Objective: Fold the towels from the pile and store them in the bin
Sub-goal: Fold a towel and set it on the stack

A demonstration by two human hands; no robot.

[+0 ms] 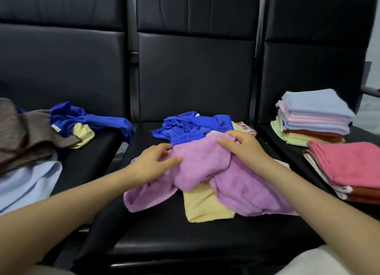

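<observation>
Head view, looking down on a row of black seats (195, 79), with the purple towel (207, 167) on the middle seat taken as the landmark. Far left of it, on the left seat, lies a loose pile: a brown cloth (24, 134) cut off by the frame edge, a pale blue cloth (26, 184) below it, also cut off, and a crumpled blue towel (82, 120) partly covering a small yellow cloth (83, 134). The left hand (152, 161) rests on the purple towel's left part, fingers loosely bent, thumb lying on the fabric; whether this grip pinches any cloth cannot be told. Behind the purple towel sits a second blue towel (193, 127), bunched. Under the purple towel's near edge a yellow towel (205, 204) shows only in part. The right hand (242, 145) grips the purple towel's upper fold, fingers curled into the fabric. Just beyond that hand a patterned red and white cloth (246, 128) peeks out, mostly hidden. Right of the purple towel, on the right seat, stand two folded stacks: a far stack (314, 118) of lilac, pink, rust and yellow, and a near stack (349, 167) topped in pink, cut off at the frame edge. No bin can be made out
</observation>
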